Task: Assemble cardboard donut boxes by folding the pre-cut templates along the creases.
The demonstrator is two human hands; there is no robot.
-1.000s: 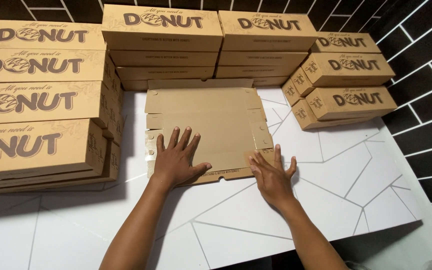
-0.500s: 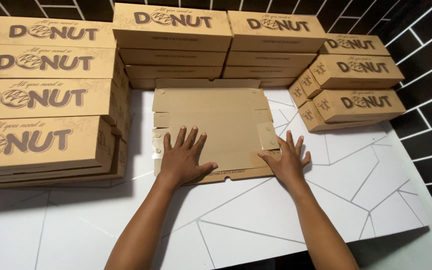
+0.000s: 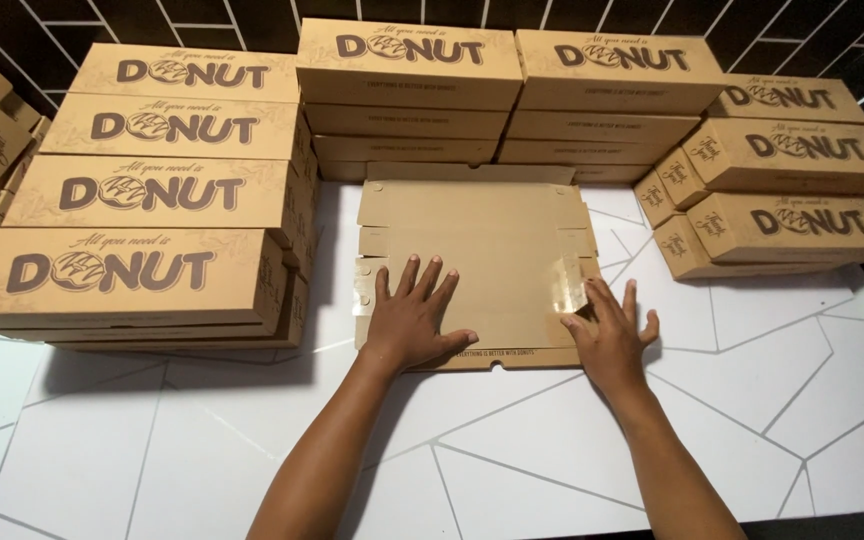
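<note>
A flat, unfolded brown cardboard box blank (image 3: 472, 240) lies on the white table (image 3: 752, 400) in front of me. My left hand (image 3: 410, 318) presses flat on its near left part, fingers spread. My right hand (image 3: 610, 335) rests at the blank's near right corner, fingers apart, touching a small side flap (image 3: 570, 283) that stands slightly raised. Neither hand holds anything.
Stacks of closed brown printed boxes surround the blank: a tall stack at left (image 3: 152, 240), two stacks behind (image 3: 407, 85) (image 3: 617, 90), and a tilted stack at right (image 3: 782, 190). A dark tiled wall (image 3: 202, 20) runs behind them.
My right hand has slid from the near edge outward to the blank's right corner, and the side flap there has lifted. The left hand stays pressed in place.
</note>
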